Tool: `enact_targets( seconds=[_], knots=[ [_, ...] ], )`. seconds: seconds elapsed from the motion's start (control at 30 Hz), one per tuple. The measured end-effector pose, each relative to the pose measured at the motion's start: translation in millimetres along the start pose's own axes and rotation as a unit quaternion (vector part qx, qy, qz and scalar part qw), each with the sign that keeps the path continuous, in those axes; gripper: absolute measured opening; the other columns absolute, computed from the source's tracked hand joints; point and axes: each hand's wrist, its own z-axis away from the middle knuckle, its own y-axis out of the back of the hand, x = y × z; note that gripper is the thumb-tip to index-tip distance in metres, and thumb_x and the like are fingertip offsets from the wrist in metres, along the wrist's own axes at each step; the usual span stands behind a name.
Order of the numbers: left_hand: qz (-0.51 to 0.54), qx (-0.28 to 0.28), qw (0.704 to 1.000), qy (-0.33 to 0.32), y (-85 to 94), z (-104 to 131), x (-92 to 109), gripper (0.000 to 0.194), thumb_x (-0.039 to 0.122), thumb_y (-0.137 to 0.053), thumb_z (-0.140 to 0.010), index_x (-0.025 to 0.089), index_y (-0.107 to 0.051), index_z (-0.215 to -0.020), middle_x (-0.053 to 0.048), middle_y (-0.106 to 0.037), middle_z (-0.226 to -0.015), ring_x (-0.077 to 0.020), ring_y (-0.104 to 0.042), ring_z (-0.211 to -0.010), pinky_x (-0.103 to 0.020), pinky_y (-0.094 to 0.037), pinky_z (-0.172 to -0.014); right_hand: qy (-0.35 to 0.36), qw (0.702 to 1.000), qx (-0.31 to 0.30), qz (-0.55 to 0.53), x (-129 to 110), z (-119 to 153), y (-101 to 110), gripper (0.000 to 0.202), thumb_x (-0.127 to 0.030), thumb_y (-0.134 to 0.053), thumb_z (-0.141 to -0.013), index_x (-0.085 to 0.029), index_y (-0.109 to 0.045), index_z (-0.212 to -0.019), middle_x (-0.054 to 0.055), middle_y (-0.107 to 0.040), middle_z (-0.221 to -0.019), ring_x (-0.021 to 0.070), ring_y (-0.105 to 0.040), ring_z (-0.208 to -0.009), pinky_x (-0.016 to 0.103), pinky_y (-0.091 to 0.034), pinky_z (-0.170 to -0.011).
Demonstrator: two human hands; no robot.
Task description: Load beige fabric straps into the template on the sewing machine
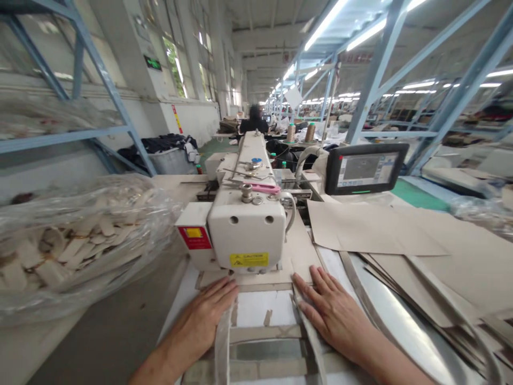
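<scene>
The sewing machine point(247, 235) overhangs the beige panel point(300, 247); 2 spools point(310, 133) stand beyond.

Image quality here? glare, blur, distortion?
Head view: ceiling tube blown out; glare streak on the shiny surface at lower right; plastic bag soft and stretched toward the left edge; sewing machine, left hand and right hand clearer; screen details too small to read.

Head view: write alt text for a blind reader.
A person's left hand and right hand rest on beige material before a white sewing machine. A lit screen stands to the right; beige pieces in clear plastic lie to the left.
</scene>
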Motion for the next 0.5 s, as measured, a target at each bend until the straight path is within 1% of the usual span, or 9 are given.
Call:
enact_targets(
  seconds=[0.07, 0.17, 0.23, 0.33, 0.43, 0.5],
  knots=[
    [0.008, -0.017, 1.000, 0.021, 3.7, 0.2, 6.7, 0.044, 0.008, -0.050, -0.091, 0.013, -0.063, -0.133, -0.011, -0.067, -0.135, -0.0274, -0.063, -0.126, -0.045, -0.059, -0.103, 0.011, 1.000, 0.027, 0.011, 1.7, 0.9, -5.8, 0.050, -0.047, -0.039, -0.106, -0.026, -0.052, -0.150, 0.029, -0.053, -0.141, 0.0417, -0.050, -0.132, 0.054, -0.054, -0.101],
    [0.029, -0.051, 0.995, 0.075, 10.5, 0.1, 20.3, 0.049, 0.003, -0.049, -0.087, 0.011, -0.063, -0.134, -0.013, -0.065, -0.137, -0.0301, -0.062, -0.127, -0.049, -0.056, -0.107, 0.017, 0.998, 0.059, 0.015, 5.7, 5.2, -18.3, 0.049, -0.048, -0.040, -0.104, -0.027, -0.058, -0.145, 0.025, -0.056, -0.139, 0.0418, -0.051, -0.132, 0.055, -0.056, -0.098],
    [0.049, -0.063, 0.989, 0.121, 14.3, -0.9, 29.8, 0.053, 0.002, -0.049, -0.084, 0.011, -0.063, -0.134, -0.013, -0.064, -0.138, -0.0312, -0.060, -0.129, -0.050, -0.053, -0.110, 0.024, 0.997, 0.074, 0.014, 9.3, 8.6, -28.2, 0.049, -0.049, -0.042, -0.103, -0.028, -0.058, -0.145, 0.020, -0.057, -0.141, 0.0414, -0.049, -0.135, 0.057, -0.057, -0.098],
    [0.078, -0.065, 0.980, 0.172, 18.8, -4.7, 39.7, 0.050, 0.004, -0.050, -0.086, 0.012, -0.063, -0.133, -0.013, -0.064, -0.139, -0.0309, -0.057, -0.131, -0.049, -0.048, -0.115, 0.062, 0.994, 0.092, 0.009, 14.3, 11.0, -38.8, 0.052, -0.047, -0.042, -0.102, -0.027, -0.054, -0.148, 0.012, -0.055, -0.146, 0.0408, -0.048, -0.136, 0.059, -0.058, -0.097],
    [0.094, -0.075, 0.974, 0.194, 22.1, -8.1, 43.8, 0.049, 0.004, -0.048, -0.087, 0.012, -0.063, -0.133, -0.013, -0.063, -0.139, -0.0301, -0.055, -0.132, -0.047, -0.044, -0.119, 0.100, 0.988, 0.112, 0.022, 16.0, 10.5, -37.9, 0.051, -0.042, -0.041, -0.102, -0.023, -0.056, -0.146, 0.008, -0.054, -0.146, 0.0398, -0.050, -0.135, 0.058, -0.062, -0.092],
    [0.093, -0.079, 0.972, 0.199, 22.6, -7.9, 44.1, 0.051, 0.002, -0.046, -0.086, 0.011, -0.063, -0.133, -0.013, -0.063, -0.139, -0.0303, -0.054, -0.133, -0.047, -0.044, -0.119, 0.108, 0.986, 0.117, 0.044, 15.2, 9.8, -32.0, 0.050, -0.043, -0.041, -0.102, -0.020, -0.060, -0.142, 0.009, -0.055, -0.145, 0.0391, -0.052, -0.133, 0.056, -0.063, -0.090]
  ],
)
